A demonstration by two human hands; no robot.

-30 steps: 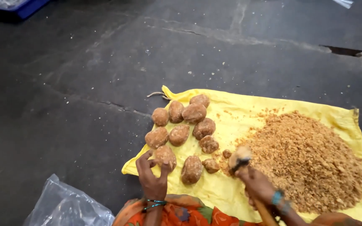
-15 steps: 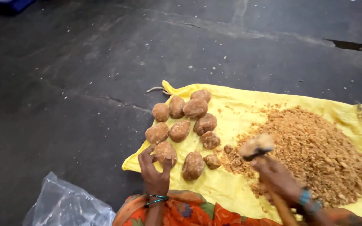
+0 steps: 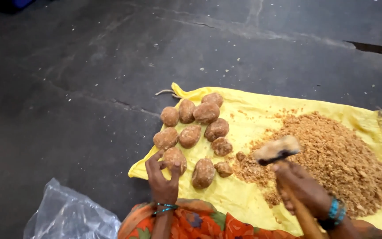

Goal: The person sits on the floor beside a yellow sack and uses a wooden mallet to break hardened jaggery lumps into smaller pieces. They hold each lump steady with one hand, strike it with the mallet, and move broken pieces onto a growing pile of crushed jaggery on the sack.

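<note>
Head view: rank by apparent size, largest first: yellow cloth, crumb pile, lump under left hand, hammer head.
1. yellow cloth
2. crumb pile
3 and 4. lump and hammer head look alike; the raised hammer sits nearer the camera, so unranked.

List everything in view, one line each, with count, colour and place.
lumps: about eleven, brown, on the cloth's left half
crumbs: one heap, golden brown, on the cloth's right half
cloth: one, yellow, spread on the floor
floor: dark grey, cracked, speckled with bits
bag: one, clear plastic, bottom left
hammer: one, crumb-coated head, raised over the heap's near edge
garment: orange patterned, bottom centre
left hand: fingers around the nearest lump, bangles at wrist
right hand: gripping the hammer's handle, blue bangle at wrist
</note>
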